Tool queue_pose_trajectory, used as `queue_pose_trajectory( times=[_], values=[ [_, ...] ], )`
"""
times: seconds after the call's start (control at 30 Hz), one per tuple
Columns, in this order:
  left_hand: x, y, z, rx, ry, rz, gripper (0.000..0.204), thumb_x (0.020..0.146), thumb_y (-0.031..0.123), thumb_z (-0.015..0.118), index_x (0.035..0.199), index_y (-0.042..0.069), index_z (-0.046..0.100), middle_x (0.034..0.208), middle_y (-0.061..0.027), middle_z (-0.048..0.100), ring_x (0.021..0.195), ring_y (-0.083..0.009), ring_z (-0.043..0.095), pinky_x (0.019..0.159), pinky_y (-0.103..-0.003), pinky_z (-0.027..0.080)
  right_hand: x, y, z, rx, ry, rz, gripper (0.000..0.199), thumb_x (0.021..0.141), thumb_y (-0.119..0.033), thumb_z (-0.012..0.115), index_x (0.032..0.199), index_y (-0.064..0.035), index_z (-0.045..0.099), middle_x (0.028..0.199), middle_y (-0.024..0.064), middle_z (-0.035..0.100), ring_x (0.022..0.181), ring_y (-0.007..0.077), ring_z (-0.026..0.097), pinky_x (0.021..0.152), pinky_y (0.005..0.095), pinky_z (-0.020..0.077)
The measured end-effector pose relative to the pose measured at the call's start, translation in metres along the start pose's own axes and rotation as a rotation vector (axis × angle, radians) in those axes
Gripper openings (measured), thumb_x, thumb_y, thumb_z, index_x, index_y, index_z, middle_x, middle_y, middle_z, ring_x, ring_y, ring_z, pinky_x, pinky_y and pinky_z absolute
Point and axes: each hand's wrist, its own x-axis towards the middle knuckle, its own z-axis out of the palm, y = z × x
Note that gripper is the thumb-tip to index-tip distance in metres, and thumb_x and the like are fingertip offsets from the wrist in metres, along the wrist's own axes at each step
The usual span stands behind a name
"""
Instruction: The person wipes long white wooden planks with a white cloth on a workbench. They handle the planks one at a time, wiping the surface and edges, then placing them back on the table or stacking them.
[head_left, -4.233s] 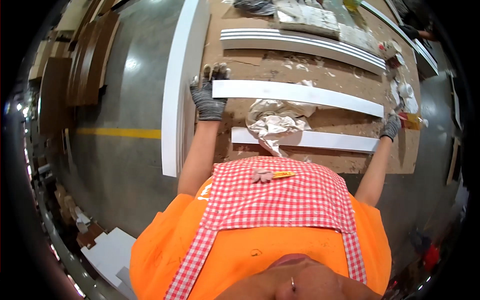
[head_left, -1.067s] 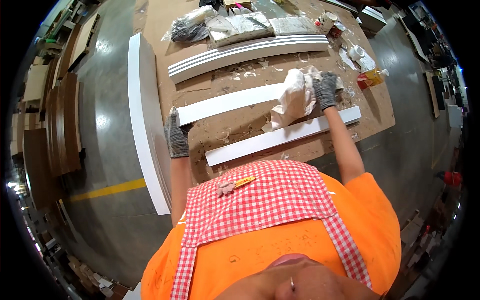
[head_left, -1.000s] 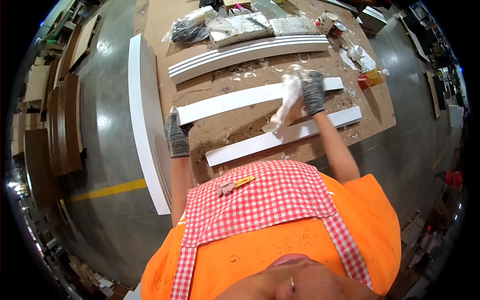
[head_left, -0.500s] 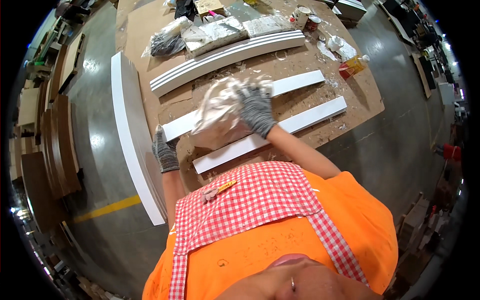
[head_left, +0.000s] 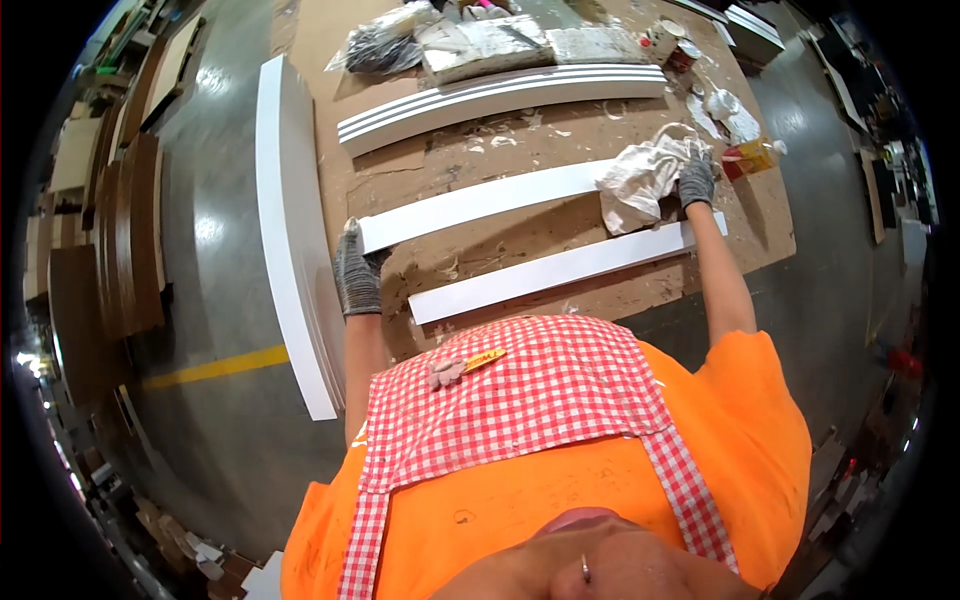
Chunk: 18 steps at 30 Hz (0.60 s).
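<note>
My left hand (head_left: 357,272), in a grey knit glove with pale fingertips, grips the left end of a long white board (head_left: 480,203). At the far end of that board my right hand (head_left: 697,182), gloved the same way, is closed on a crumpled off-white cloth (head_left: 640,180). The cloth drapes over the board's right end and hides it. Nearer to me lies a second white board (head_left: 560,268), roughly parallel to the first, its right end under my right forearm.
A stack of white boards (head_left: 500,105) lies farther back, before paint-smeared blocks (head_left: 485,50) and a plastic bag (head_left: 385,45). Long white boards (head_left: 285,240) line the table's left side. A bottle (head_left: 750,158) with yellow-red contents and white scraps (head_left: 735,115) are at the right.
My right hand has swept the cloth rightward along the white board, from its middle to its right end. My left hand stays at the left end. The whole view has shifted somewhat.
</note>
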Motion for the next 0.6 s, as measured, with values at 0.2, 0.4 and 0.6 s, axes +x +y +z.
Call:
queue_pose_trajectory(
  times=[0.2, 0.4, 0.6],
  values=[
    [0.007, 0.006, 0.002, -0.180, -0.170, -0.097, 0.054, 0.092, 0.045, 0.045, 0.115, -0.003, 0.054, 0.104, -0.0168, 0.061, 0.090, -0.0280, 0.062, 0.074, -0.039, 0.055, -0.076, -0.101, -0.008, -0.361, 0.015, -0.459, 0.046, 0.089, -0.027, 0.047, 0.131, -0.0075, 0.046, 0.143, 0.0196, 0.032, 0.136, 0.0315, 0.023, 0.112, 0.0399, 0.0185],
    [-0.014, 0.029, 0.018, -0.409, -0.290, -0.150, 0.071, 0.092, 0.054, 0.035, 0.126, -0.008, 0.041, 0.122, -0.0270, 0.050, 0.116, -0.0343, 0.049, 0.101, -0.044, 0.040, -0.184, -0.243, -0.055, 0.086, -0.064, -0.564, 0.091, 0.077, -0.060, 0.058, 0.143, -0.0069, 0.025, 0.147, 0.0245, 0.019, 0.138, 0.0360, 0.016, 0.113, 0.0442, 0.0111],
    [-0.023, 0.040, 0.020, -0.410, -0.317, -0.162, 0.073, 0.092, 0.056, 0.034, 0.130, -0.007, 0.038, 0.125, -0.0250, 0.047, 0.119, -0.0317, 0.046, 0.104, -0.042, 0.036, -0.237, -0.318, -0.071, 0.460, -0.006, -0.923, 0.073, 0.077, -0.032, 0.063, 0.137, -0.0030, 0.034, 0.144, 0.0257, 0.025, 0.136, 0.0382, 0.019, 0.112, 0.0456, 0.0139]
  ],
)
